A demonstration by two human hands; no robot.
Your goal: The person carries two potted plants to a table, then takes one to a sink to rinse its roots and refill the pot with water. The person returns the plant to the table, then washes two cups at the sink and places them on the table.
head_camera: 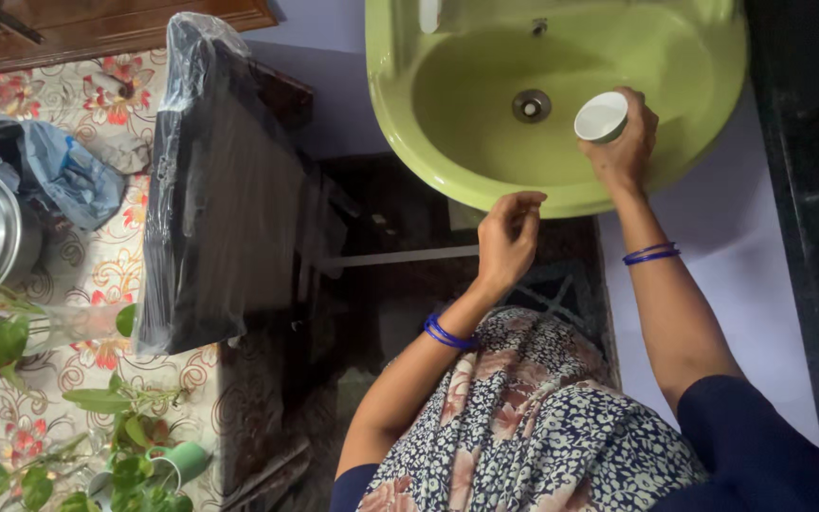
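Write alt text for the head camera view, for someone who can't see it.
A person's right hand holds a small white bowl over a green sink near its drain, while the left hand hovers empty at the sink's front rim. Both wrists wear blue bangles; a plastic-wrapped dark object and potted plants sit at left.
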